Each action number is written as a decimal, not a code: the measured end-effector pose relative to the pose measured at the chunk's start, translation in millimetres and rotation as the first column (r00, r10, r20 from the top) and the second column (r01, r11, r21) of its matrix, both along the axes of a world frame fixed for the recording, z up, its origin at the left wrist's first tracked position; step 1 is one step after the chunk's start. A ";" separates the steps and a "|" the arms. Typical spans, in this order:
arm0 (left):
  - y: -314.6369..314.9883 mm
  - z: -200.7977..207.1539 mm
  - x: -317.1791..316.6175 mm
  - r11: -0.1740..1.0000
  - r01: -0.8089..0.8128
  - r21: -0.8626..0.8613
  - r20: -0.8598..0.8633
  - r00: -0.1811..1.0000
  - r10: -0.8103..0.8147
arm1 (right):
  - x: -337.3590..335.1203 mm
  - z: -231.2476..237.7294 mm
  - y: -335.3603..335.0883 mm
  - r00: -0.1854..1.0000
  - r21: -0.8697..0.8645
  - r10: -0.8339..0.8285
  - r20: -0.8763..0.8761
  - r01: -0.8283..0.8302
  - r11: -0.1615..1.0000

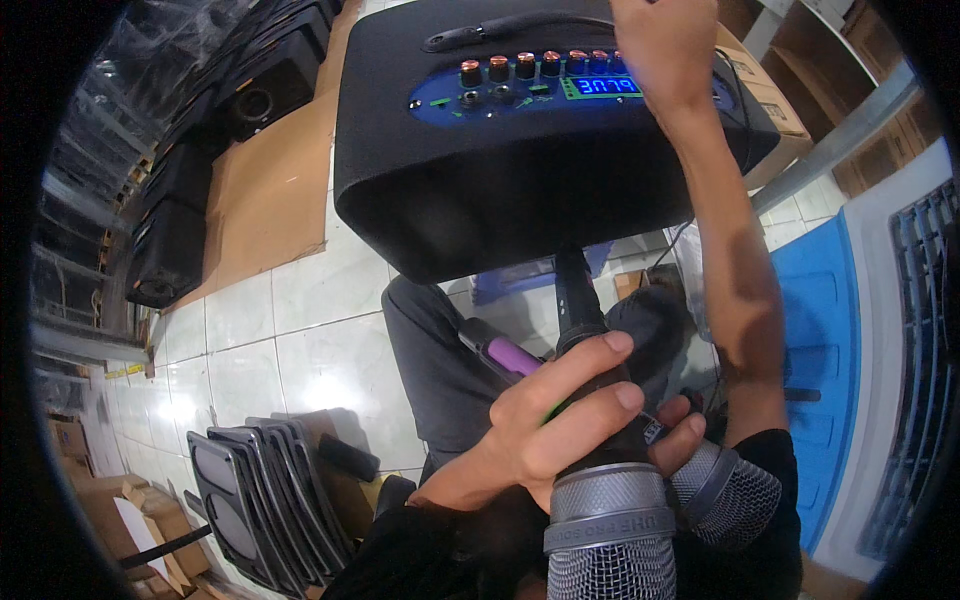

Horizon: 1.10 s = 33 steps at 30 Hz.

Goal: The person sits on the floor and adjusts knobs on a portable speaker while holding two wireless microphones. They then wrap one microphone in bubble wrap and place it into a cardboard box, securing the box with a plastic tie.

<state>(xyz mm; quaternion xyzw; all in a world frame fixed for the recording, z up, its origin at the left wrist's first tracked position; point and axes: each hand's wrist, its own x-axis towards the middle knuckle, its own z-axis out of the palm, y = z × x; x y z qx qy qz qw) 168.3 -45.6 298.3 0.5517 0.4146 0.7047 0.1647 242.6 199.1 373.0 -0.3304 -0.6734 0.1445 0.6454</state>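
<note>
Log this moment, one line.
left hand: holding two black microphones with silver mesh heads; right hand: over blue oval control panel of black box speaker

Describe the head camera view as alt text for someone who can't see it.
A person's left hand grips two silver-headed microphones, while the right hand is over the control panel of a large black speaker. Black panels stand on pale floor tiles at lower left.

Blue characters on the speaker display, embossed lettering around one microphone collar
</note>
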 end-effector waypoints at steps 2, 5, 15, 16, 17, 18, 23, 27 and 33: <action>-0.7 1.5 0.5 1.000 0.013 0.002 0.000 1.000 -0.013 | 7.9 4.1 1.8 0.999 -0.008 0.001 -0.045 -0.001 1.000; -5.0 6.2 -4.0 0.983 0.145 -0.114 -0.136 0.978 -0.160 | 35.6 13.0 4.2 0.996 -0.007 -0.040 -0.084 0.040 0.999; 2.4 0.6 -7.8 0.982 0.174 -0.074 -0.290 0.938 -0.188 | 181.7 -7.6 36.5 0.921 -0.108 -0.308 0.240 0.341 0.934; 5.6 -2.1 -8.8 0.964 0.254 -0.079 -0.212 0.941 -0.265 | 184.3 -18.6 41.1 0.896 -0.120 -0.316 0.312 0.368 0.922; 10.2 -6.3 -9.4 0.929 0.329 -0.171 -0.165 0.920 -0.357 | 186.8 -23.4 46.5 0.855 -0.190 -0.354 0.379 0.447 0.874; 11.9 -10.2 -12.2 0.838 0.435 -0.330 -0.052 0.878 -0.476 | 189.7 -27.4 46.7 0.843 -0.117 -0.336 0.420 0.418 0.901; 7.2 -31.5 -12.2 0.627 0.759 -0.177 0.093 0.647 -0.757 | 181.4 -30.0 40.8 0.755 -0.021 -0.394 0.525 0.474 0.880; 3.9 -19.1 -4.7 0.611 0.731 -0.302 0.160 0.671 -0.724 | 180.6 -26.4 36.9 0.783 -0.092 -0.366 0.503 0.470 0.878; 23.0 14.8 -24.1 0.556 0.764 -0.327 -0.025 0.581 -0.813 | 184.4 -33.3 48.3 0.724 0.025 -0.424 0.544 0.491 0.871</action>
